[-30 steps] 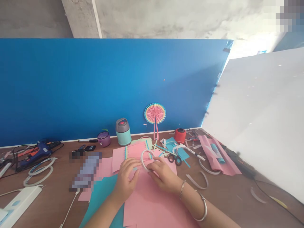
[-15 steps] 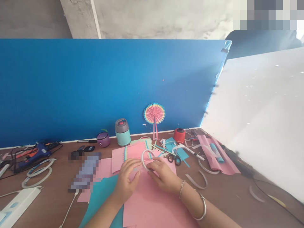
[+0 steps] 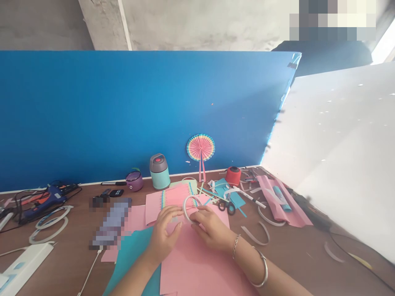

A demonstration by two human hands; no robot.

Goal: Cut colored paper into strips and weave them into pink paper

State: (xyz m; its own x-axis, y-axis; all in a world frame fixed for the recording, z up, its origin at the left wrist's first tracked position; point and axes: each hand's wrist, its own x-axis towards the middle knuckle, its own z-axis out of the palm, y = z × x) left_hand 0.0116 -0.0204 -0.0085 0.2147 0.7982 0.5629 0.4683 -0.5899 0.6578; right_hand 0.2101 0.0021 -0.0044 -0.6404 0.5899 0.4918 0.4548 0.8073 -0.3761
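My right hand (image 3: 210,225) pinches the lower right side of a thin white ring, like a narrow roll of tape (image 3: 186,205), and holds it upright above the papers. To the left of the ring is my left hand (image 3: 165,228), thumb and fingers apart, fingertips close to the rim; whether they touch it I cannot tell. Beneath both hands lie pink paper sheets (image 3: 203,267), with a teal sheet (image 3: 132,259) at the left. Just behind the ring rests folded pink paper with coloured stripes (image 3: 175,195).
A round pleated paper fan (image 3: 200,148) leans on the blue partition (image 3: 123,107). Scissors (image 3: 226,206), paper scraps and a red container (image 3: 233,176) lie right of it. Leftward are a teal jar (image 3: 159,176), purple pot (image 3: 134,181), phone (image 3: 112,222), glue gun (image 3: 46,201) and power strip (image 3: 27,265).
My hands and the white ring have barely moved. Behind the partition at the upper right, another person has shifted to the left.
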